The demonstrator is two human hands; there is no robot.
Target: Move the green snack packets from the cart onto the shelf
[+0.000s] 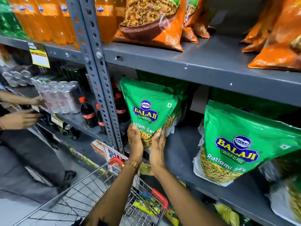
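Both hands, left hand [134,141] and right hand [157,149], have their fingers closed on the base of a green packet [147,108] standing upright at the shelf's [184,154] left front edge. Released unsupported, it may topple forward off the edge.

There is a single view, from a wide-angle camera worn on the person's head. It looks forward and down, facing a grey metal shelf [203,62] at close range, so near that the shelf boards fill most of the frame and bend outward toward the edges. The shelf's perforated upright [99,75] runs tilted from the top toward the lower centre. Both forearms reach in from the bottom edge, with the left hand [135,141] and right hand [158,147] just right of that upright. A wire cart [91,188] sits below the upright, and floor shows to its left.
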